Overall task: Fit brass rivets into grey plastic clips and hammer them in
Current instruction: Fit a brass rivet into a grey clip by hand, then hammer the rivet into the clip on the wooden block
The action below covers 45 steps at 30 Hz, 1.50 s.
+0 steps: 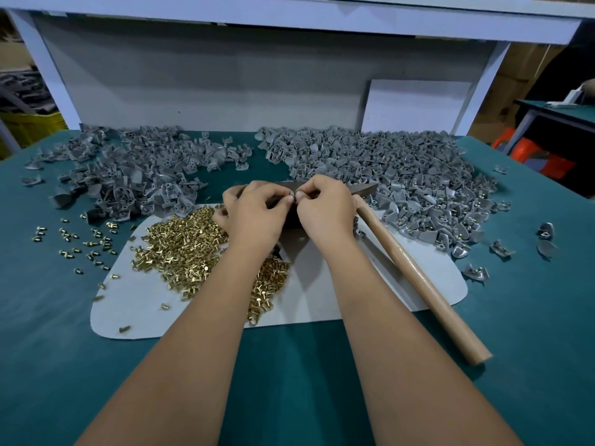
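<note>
My left hand (257,214) and my right hand (325,210) meet over the middle of the table, fingertips together. They pinch a small grey plastic clip (292,197) between them; any rivet in it is hidden by my fingers. A heap of brass rivets (190,249) lies on a white mat (322,300) under my left forearm. A hammer with a wooden handle (418,278) lies on the mat to the right, its dark head (367,188) behind my right hand.
A pile of empty grey clips (135,169) covers the back left of the green table (289,381). A larger pile of clips with rivets (402,181) fills the back right. Loose rivets (80,243) are scattered at the left. A grey back panel (209,82) closes the rear.
</note>
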Motion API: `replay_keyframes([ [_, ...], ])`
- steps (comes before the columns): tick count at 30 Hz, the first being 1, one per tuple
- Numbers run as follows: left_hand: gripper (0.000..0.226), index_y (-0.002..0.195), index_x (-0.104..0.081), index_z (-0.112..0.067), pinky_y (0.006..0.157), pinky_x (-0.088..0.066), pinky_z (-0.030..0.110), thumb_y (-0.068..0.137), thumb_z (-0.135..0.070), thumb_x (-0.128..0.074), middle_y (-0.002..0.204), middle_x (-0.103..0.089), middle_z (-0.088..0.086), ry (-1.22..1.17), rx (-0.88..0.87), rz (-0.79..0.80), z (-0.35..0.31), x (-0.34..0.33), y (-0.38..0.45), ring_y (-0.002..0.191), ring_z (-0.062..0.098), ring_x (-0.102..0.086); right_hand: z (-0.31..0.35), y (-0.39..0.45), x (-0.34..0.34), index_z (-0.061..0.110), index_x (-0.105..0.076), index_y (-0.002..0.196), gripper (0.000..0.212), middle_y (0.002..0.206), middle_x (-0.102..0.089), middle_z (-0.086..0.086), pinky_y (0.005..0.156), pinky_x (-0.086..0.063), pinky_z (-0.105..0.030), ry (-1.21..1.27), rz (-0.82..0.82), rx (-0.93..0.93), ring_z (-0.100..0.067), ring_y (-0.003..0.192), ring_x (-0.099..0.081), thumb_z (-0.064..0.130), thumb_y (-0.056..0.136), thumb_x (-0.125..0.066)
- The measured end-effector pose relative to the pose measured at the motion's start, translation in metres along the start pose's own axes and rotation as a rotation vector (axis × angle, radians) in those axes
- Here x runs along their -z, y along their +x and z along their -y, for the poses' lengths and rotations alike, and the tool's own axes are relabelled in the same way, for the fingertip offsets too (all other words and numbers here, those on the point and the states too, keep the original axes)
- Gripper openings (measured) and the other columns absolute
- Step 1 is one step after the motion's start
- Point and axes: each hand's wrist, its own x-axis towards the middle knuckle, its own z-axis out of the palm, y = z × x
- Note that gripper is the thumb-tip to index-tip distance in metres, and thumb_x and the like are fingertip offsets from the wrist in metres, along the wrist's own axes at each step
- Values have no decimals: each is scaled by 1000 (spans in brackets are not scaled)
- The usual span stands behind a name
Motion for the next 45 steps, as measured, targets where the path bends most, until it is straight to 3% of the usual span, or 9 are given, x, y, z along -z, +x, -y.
replay_keyframes([
  [6,7,84,-64,-43,97,-16,41,91,-41,-62,103,-51,-27,-13,13,13,-1,1,0,124,16,-29,1,-4,10,26,-70,103,32,104,-67,7,93,-47,-40,144,-61,84,-14,102,-58,5,89,-49],
  [9,10,81,-64,-42,96,-14,40,91,-42,-61,104,-52,-29,-44,22,38,-1,0,1,123,15,-28,5,-6,28,28,-69,103,45,101,-66,9,73,-50,-32,111,-175,17,-13,93,-60,1,79,-42],
  [12,14,75,-62,-43,100,-14,42,90,-43,-62,105,-53,-30,-67,32,35,0,1,0,124,14,-28,-7,-14,51,27,-69,96,39,86,-67,9,54,-42,-24,-51,-174,-135,-15,72,-62,5,75,-45],
  [17,12,78,-61,-43,95,-14,40,89,-44,-61,103,-52,-28,-2,12,24,-1,0,-2,125,15,-29,-29,-30,68,7,-58,116,32,118,-56,-16,77,-43,-37,-595,-120,-178,-35,112,-48,22,90,-49],
  [21,7,84,-62,-43,94,-16,42,90,-45,-59,107,-55,-26,61,-29,12,0,1,-2,126,18,-30,-33,-33,69,7,-59,114,30,112,-60,-15,69,-39,-33,-737,-1,-208,-34,105,-55,26,91,-55],
  [27,7,86,-62,-43,99,-16,46,91,-44,-58,119,-58,-22,88,-34,4,-1,0,-3,128,19,-29,-28,-33,73,9,-51,103,16,88,-64,-8,55,-32,-27,-727,-84,-153,-29,72,-52,15,90,-57],
  [30,8,83,-62,-43,99,-16,46,91,-44,-60,117,-58,-23,60,-16,2,0,0,-2,128,19,-29,-21,-32,76,18,-41,103,21,69,-46,-1,45,-19,-25,-759,-156,-90,-26,61,-42,15,89,-57],
  [37,8,81,-63,-44,100,-17,46,89,-46,-62,111,-60,-26,46,-13,-20,0,0,-2,125,17,-30,-11,-35,82,43,-40,136,46,81,-51,-1,47,-22,-25,-731,-233,33,-24,65,-44,26,95,-51],
  [45,9,80,-65,-44,89,-13,38,89,-45,-64,110,-61,-27,33,-10,-26,2,-2,0,124,16,-31,-3,-48,66,49,-39,138,45,90,-60,-1,50,-23,-27,-580,-211,92,-23,67,-47,31,98,-46],
])
